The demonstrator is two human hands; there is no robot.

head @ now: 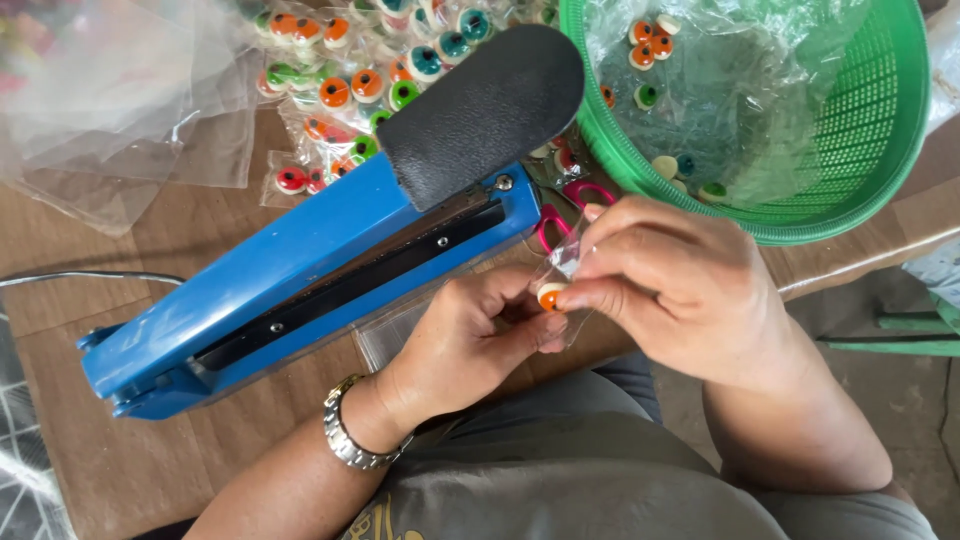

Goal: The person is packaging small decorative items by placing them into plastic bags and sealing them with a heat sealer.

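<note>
Both my hands meet just in front of a blue heat sealer [300, 270] with a black padded handle [480, 105]. My left hand [470, 335] pinches the lower edge of a small clear plastic bag [566, 262]. My right hand [670, 285] grips the same bag from the right, fingertips on a round orange-and-white eye-shaped candy [549, 296] at the bag's bottom. A metal watch sits on my left wrist.
A green plastic basket [880, 130] lined with clear plastic holds several loose eye candies at the upper right. Sealed packets of colourful candies [345, 90] lie behind the sealer. Empty clear bags [110, 110] lie at the upper left. Pink-handled scissors [560, 210] rest beside the sealer on the wooden table.
</note>
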